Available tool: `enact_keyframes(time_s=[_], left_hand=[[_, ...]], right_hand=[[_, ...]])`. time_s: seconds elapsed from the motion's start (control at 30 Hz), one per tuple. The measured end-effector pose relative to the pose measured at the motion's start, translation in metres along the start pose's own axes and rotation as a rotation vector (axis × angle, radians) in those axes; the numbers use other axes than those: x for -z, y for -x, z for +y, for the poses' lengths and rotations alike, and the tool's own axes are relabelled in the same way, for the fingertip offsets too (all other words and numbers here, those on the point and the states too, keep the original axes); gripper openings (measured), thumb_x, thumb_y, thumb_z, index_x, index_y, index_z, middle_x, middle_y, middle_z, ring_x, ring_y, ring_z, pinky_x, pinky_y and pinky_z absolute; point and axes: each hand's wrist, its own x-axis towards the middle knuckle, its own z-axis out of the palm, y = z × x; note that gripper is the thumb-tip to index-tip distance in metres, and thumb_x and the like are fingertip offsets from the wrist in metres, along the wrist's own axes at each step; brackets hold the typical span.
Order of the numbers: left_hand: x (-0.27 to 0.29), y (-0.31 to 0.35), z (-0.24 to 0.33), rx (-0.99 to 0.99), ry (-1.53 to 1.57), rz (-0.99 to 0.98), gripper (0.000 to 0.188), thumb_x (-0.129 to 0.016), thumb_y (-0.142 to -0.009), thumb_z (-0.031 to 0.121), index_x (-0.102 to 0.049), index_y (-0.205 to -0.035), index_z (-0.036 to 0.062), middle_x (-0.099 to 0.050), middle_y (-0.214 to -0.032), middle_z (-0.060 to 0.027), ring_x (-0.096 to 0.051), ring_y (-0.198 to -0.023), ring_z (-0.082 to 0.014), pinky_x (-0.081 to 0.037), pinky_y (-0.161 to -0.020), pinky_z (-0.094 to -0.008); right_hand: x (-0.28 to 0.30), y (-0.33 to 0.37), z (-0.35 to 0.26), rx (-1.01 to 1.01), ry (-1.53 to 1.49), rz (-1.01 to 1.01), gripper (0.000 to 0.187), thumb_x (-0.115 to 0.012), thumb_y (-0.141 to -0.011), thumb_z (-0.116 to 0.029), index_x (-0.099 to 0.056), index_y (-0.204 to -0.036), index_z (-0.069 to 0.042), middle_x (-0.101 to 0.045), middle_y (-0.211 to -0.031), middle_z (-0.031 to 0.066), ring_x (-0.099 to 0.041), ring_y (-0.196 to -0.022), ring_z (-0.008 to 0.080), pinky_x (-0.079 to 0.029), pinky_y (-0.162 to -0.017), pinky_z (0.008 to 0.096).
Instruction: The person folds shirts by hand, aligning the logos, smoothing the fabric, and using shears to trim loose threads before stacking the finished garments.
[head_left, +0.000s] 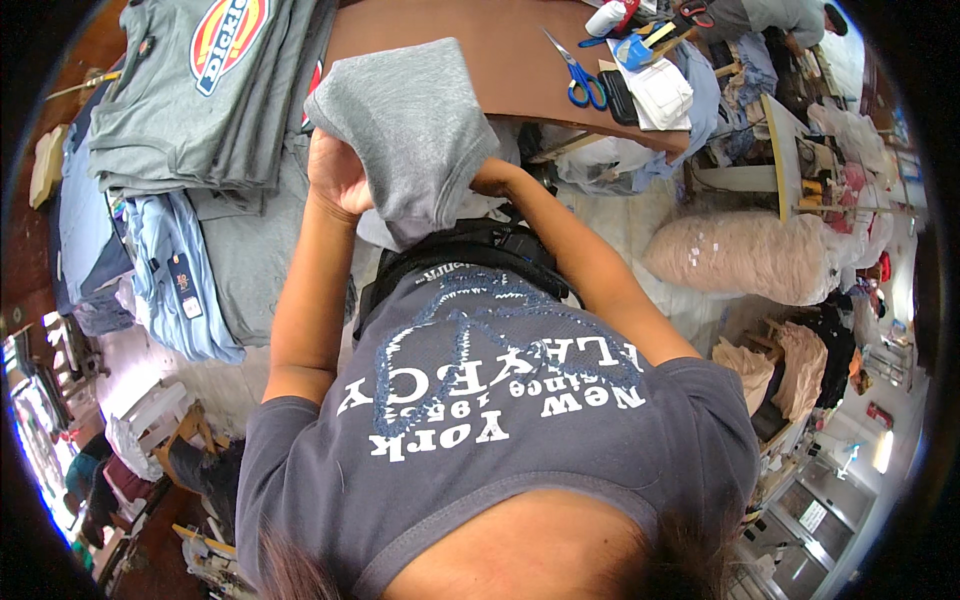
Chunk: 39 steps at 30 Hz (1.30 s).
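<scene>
A grey knit garment (415, 120) is held up in front of my body, bunched and draped over both my hands. My left hand (340, 172) grips it from beneath at its left side; the cloth covers the fingertips. At its right edge, my right hand (494, 176) holds the garment, with most of its fingers behind the fabric. A lower fold of the cloth hangs close to my waist. To the left lies a stack of grey T-shirts (160, 150), the top one bearing a colourful oval print.
On the brown table (430, 30) ahead are blue-handled scissors (583, 85), a black case (618, 97) and white papers (662, 95). Light blue garments (180, 270) hang at the left. A large wrapped beige bundle (740, 255) lies right. Another person (790, 15) works at the far right.
</scene>
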Motion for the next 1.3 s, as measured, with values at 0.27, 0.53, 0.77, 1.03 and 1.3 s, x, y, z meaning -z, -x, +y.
enact_keyframes(time_s=[0.27,0.53,0.77,1.03,1.3], left_hand=[[-0.015,-0.015,-0.014,-0.103,-0.02,0.037,0.05,-0.029,-0.089,0.04,-0.045,-0.116,0.0022,-0.051,-0.114,-0.0151,-0.048,-0.105,-0.0288,-0.038,-0.09,-0.0433],[-0.012,0.005,0.017,-0.124,-0.158,0.042,0.053,-0.027,-0.088,0.04,-0.036,-0.121,0.0,-0.045,-0.118,-0.0186,-0.044,-0.109,-0.0326,-0.036,-0.092,-0.0433],[0.022,0.077,0.058,-0.078,-0.497,0.594,0.046,-0.026,-0.089,0.033,-0.047,-0.113,-0.0002,-0.052,-0.112,-0.0139,-0.049,-0.104,-0.0267,-0.035,-0.093,-0.0413],[0.049,0.066,0.05,0.258,-0.958,0.567,0.02,-0.059,-0.078,0.018,-0.058,-0.092,0.0034,-0.061,-0.088,-0.0038,-0.056,-0.079,-0.012,-0.042,-0.071,-0.0235],[0.053,0.066,0.064,-0.069,-0.793,0.589,0.021,-0.054,-0.081,0.013,-0.055,-0.097,0.0,-0.061,-0.094,-0.0084,-0.058,-0.087,-0.0163,-0.044,-0.078,-0.0279]], right_hand=[[0.012,-0.036,0.041,0.341,-0.024,0.023,0.044,-0.062,-0.075,-0.018,-0.047,-0.113,-0.003,-0.051,-0.113,0.0092,-0.046,-0.105,0.0195,-0.035,-0.09,0.0329],[0.016,0.023,-0.01,0.371,-0.936,0.109,0.039,-0.062,-0.074,-0.025,-0.051,-0.107,-0.008,-0.054,-0.109,0.0056,-0.05,-0.1,0.019,-0.038,-0.087,0.0344],[0.089,0.123,-0.019,0.605,-0.84,0.404,0.035,-0.057,-0.078,-0.035,-0.053,-0.104,-0.012,-0.057,-0.1,0.0065,-0.051,-0.097,0.0193,-0.038,-0.085,0.0344],[0.076,0.112,0.029,-0.273,0.266,0.294,0.04,-0.062,-0.076,-0.018,-0.045,-0.11,-0.007,-0.059,-0.082,0.0062,-0.055,-0.082,0.0126,-0.044,-0.072,0.0257],[0.083,0.119,0.044,-0.03,-0.842,0.364,0.032,-0.059,-0.079,-0.023,-0.052,-0.105,-0.004,-0.057,-0.103,0.0036,-0.054,-0.091,0.0133,-0.044,-0.082,0.0334]])
